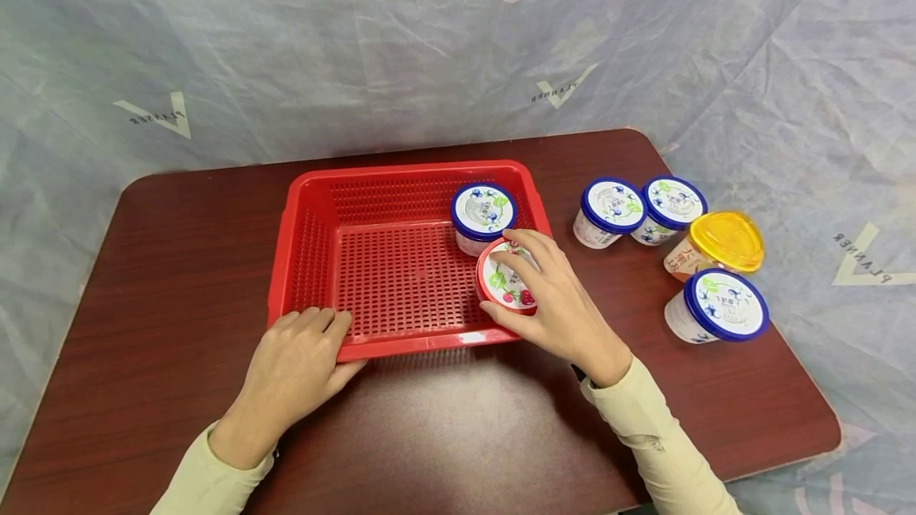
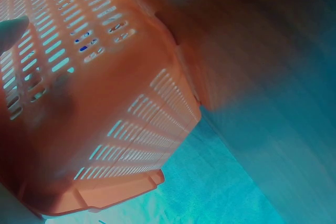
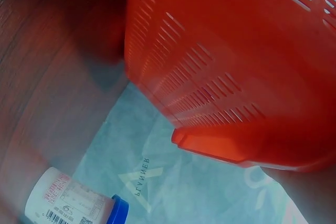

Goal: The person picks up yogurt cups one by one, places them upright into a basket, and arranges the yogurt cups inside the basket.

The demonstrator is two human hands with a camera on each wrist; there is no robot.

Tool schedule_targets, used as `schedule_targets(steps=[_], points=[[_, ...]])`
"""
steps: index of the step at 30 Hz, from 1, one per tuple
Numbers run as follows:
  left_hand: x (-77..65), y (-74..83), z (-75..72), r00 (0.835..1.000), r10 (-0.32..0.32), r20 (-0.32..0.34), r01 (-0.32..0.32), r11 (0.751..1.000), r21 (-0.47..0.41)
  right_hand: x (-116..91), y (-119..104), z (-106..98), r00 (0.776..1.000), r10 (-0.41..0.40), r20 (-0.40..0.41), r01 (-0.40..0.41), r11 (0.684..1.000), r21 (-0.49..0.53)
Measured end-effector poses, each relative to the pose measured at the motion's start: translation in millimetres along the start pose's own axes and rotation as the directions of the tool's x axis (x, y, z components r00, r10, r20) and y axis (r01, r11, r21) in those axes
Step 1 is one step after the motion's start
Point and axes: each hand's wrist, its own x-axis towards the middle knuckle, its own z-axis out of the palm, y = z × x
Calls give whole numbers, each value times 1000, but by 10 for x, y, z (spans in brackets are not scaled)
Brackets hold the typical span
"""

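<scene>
A red plastic basket with slotted walls sits on the table. My left hand grips its front-left corner, fingers over the rim and thumb below. In the basket's front-right corner, my right hand holds a tub with a red lid and berry pictures, fingers and thumb around the lid's edge. Just behind it in the basket stands a blue-lidded tub. The left wrist view shows the basket's outer wall and a fingertip. In the right wrist view the basket wall hides the held tub.
Right of the basket stand two blue-lidded tubs, one nearer and one behind it. Closer to the right edge are a yellow-lidded tub and another blue-lidded tub. Grey printed sheeting hangs behind the brown table.
</scene>
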Motion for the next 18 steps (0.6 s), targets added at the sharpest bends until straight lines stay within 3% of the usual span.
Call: schedule_targets(steps=[18], points=[[-8, 12, 0, 1000, -1, 16, 0, 1000, 9, 83, 33, 43, 998, 2, 63, 0, 999, -35]])
